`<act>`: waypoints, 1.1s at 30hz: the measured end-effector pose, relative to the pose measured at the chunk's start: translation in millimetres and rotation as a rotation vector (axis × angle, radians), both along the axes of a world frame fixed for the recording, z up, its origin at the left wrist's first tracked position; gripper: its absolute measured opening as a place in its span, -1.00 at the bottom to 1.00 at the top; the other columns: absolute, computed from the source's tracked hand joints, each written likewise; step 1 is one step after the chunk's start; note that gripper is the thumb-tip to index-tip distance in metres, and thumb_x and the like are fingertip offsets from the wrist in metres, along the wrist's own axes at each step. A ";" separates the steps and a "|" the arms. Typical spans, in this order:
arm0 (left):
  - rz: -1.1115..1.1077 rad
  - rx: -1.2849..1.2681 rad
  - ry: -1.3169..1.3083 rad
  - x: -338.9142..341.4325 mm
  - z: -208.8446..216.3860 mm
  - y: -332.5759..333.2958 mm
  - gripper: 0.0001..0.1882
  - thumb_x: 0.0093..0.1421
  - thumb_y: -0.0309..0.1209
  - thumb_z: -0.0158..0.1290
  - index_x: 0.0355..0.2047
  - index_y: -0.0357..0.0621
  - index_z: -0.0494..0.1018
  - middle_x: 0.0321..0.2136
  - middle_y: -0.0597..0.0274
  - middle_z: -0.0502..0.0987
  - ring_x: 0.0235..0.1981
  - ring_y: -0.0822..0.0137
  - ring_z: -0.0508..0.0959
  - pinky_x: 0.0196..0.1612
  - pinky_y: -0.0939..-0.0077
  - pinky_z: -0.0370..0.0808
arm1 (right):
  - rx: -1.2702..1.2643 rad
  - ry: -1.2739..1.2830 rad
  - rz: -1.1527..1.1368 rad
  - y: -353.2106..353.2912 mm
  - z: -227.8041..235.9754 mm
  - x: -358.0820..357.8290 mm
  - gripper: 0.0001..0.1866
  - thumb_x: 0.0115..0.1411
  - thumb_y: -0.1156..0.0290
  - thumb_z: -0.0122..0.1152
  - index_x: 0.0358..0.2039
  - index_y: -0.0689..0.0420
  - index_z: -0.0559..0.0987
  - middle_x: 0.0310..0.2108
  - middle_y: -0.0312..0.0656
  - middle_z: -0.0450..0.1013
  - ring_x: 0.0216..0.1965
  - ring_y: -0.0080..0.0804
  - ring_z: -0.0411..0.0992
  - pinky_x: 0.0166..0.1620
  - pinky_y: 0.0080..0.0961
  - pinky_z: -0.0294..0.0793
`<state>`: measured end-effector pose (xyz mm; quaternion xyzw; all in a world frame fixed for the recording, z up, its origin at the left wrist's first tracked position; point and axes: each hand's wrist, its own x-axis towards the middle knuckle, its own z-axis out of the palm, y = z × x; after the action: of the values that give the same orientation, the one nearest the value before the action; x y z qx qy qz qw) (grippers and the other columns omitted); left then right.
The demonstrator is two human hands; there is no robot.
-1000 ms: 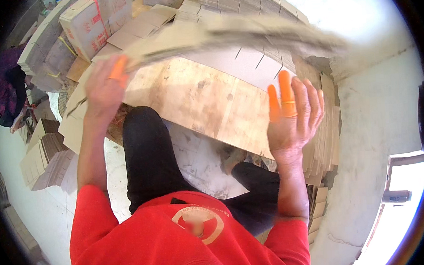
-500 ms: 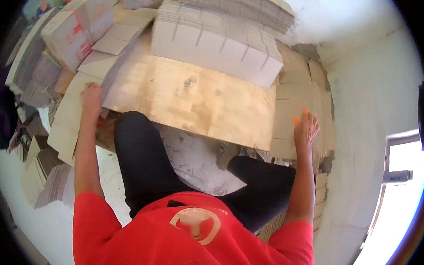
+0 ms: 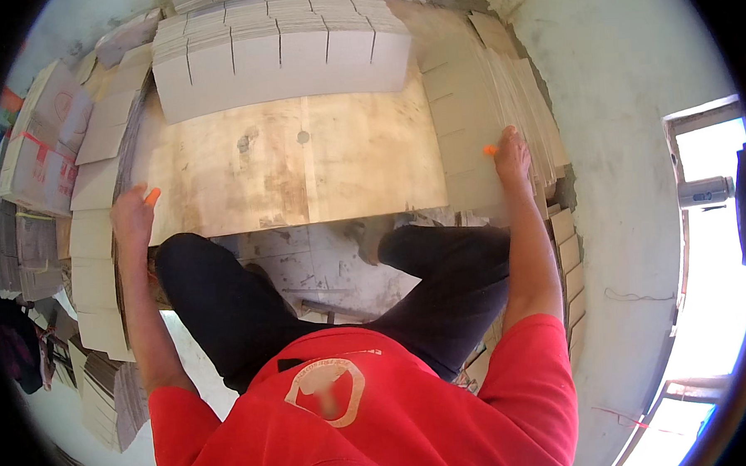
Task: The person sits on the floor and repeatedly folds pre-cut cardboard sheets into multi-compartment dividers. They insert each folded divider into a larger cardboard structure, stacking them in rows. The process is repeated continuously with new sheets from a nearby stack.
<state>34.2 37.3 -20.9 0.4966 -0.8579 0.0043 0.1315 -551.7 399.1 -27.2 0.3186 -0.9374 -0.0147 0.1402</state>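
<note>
The left hand [image 3: 133, 214] is at the left edge of the plywood worktop [image 3: 362, 163], close to its near-left corner, over a row of overlapping cardboard sheets [image 3: 95, 245]. Its fingers are bent, with an orange finger cot [image 3: 152, 196] pointing toward the wood; whether they pinch a sheet I cannot tell. The right hand [image 3: 513, 156] is beyond the worktop's right edge, over slotted cardboard sheets [image 3: 459, 117] layered along that side. Its fingers look bunched, with an orange tip [image 3: 490, 150] showing on the inner side; I cannot tell whether it grips anything. The two hands are well apart.

A block of slotted cardboard pieces [image 3: 278, 70] stands along the far part of the worktop, spanning most of its width, slots facing up and toward the person. A pale carton [image 3: 41, 168] with red markings sits beyond the left row. The person's black-trousered knees [image 3: 196, 270] are by the near edge.
</note>
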 end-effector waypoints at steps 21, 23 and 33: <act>-0.587 -0.100 0.184 -380.2 3.3 -43.4 -0.44 -0.13 -0.30 0.32 -0.14 -0.24 0.35 -0.17 0.10 0.43 -0.04 0.14 0.36 -0.05 0.29 0.35 | -0.916 -0.257 0.170 -107.9 68.3 85.7 -0.54 0.05 0.49 0.36 -0.01 0.27 0.49 -0.66 -0.44 0.07 -0.61 -0.68 0.03 -0.54 -0.75 0.09; -0.580 -0.130 0.135 -397.3 -7.5 -50.7 -0.45 -0.15 -0.32 0.32 -0.16 -0.24 0.35 -0.19 0.11 0.43 -0.05 0.14 0.36 -0.06 0.28 0.35 | -0.946 -0.284 0.158 -118.7 67.5 90.7 -0.53 0.04 0.54 0.36 0.00 0.26 0.49 -0.65 -0.44 0.06 -0.60 -0.69 0.02 -0.53 -0.78 0.05; -0.666 -0.087 0.179 -419.1 -17.2 -78.6 -0.69 -0.11 -0.52 0.19 -0.31 -0.20 0.40 -0.28 0.15 0.47 -0.13 0.18 0.41 -0.14 0.35 0.42 | -1.018 -0.315 0.232 -129.1 60.7 83.3 -0.50 0.05 0.51 0.35 0.04 0.22 0.47 -0.64 -0.47 0.10 -0.59 -0.74 0.04 -0.51 -0.82 0.10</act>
<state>-384.9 -41.2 -38.0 0.1818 -0.9570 -0.0460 0.2215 -468.4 270.0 33.5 0.3100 -0.7945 0.5044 0.1351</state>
